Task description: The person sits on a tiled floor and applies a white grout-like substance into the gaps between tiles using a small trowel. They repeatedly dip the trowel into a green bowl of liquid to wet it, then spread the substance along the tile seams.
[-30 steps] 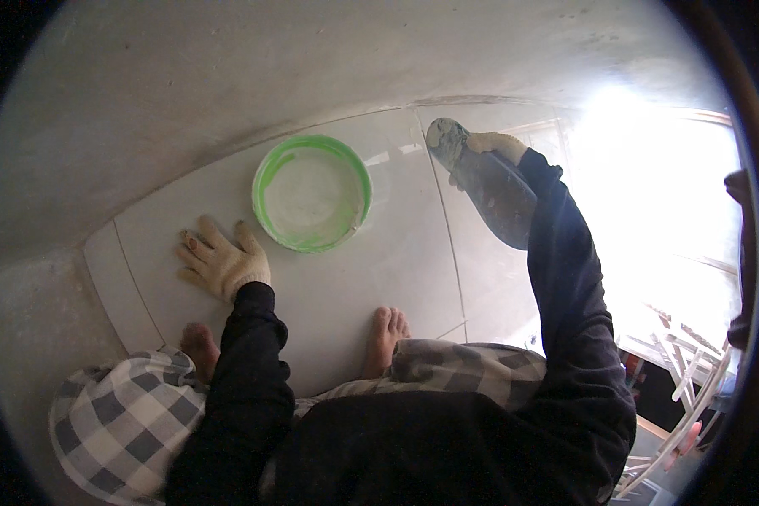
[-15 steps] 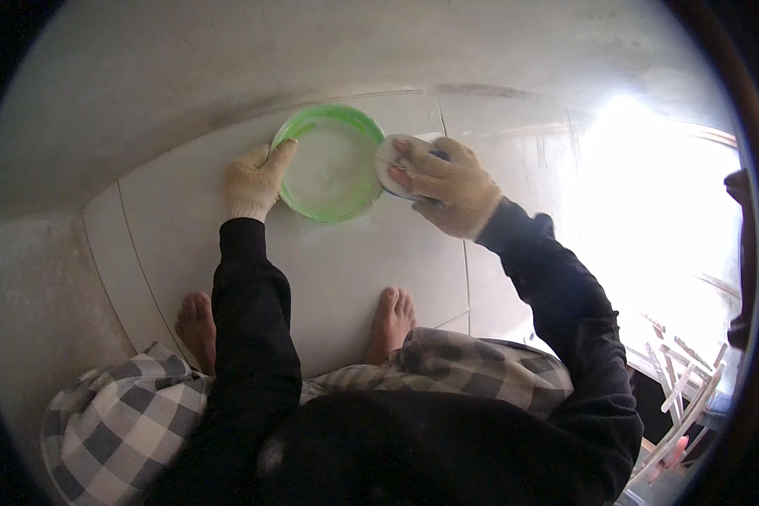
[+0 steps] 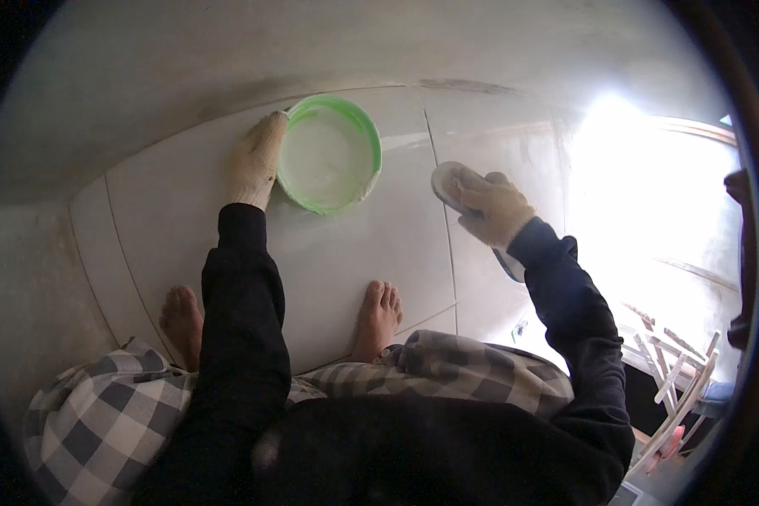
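My left hand, in a cream knitted glove, grips the left rim of a round green basin. White paste-like material lies inside it, and more is smeared along the rim. To the right, apart from the basin, my gloved right hand is closed around a long, flat hand float with a rounded, whitish end. Its other end shows below my right wrist; the middle is hidden by the hand. Black sleeves cover both my forearms.
Large pale tiles cover the floor under my bare feet. A grey plastered wall curves across the far side, another stands at left. Bright light washes out the right side. White strips lie in a jumble at lower right.
My right hand has moved right and slightly down with the float, away from the basin's rim, and turned it. My left hand and the basin have shifted slightly upward.
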{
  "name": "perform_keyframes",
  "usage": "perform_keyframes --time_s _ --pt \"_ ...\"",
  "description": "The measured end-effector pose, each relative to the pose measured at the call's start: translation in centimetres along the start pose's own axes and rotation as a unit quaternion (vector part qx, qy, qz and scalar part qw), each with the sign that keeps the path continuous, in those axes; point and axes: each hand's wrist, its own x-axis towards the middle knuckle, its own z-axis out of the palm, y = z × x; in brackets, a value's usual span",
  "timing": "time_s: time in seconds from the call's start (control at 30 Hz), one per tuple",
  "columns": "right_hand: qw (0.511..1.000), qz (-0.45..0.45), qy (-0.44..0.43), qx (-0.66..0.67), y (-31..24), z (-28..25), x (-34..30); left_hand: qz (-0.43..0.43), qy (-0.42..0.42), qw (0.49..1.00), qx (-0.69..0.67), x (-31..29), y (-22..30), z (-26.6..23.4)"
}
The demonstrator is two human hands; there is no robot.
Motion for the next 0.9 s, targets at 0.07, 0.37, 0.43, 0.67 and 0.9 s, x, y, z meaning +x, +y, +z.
perform_keyframes --time_s 0.07,0.37,0.43,0.67,0.9 --pt "0.998 0.023 -0.05 -0.012 -0.4 -1.0 0.6 -0.098 -0.041 0.989 -0.1 -0.5 0.8 1.1" --pt "0.984 -0.12 -0.006 -0.131 -3.4 -4.6 8.0 -0.026 -0.153 0.985 -0.078 -2.3 3.0 3.5" --pt "0.97 -0.161 -0.013 -0.183 -3.7 -5.4 10.0 -0.011 -0.153 0.987 -0.055 -1.3 3.3 4.1" --pt "0.936 -0.183 -0.09 -0.287 -5.5 -4.9 13.2 0.017 -0.12 0.984 0.128 -1.6 5.1 5.0" --pt "0.963 -0.085 -0.255 0.021 -4.9 -4.2 12.0 0.058 -0.152 0.958 0.238 -1.0 5.6 6.1"
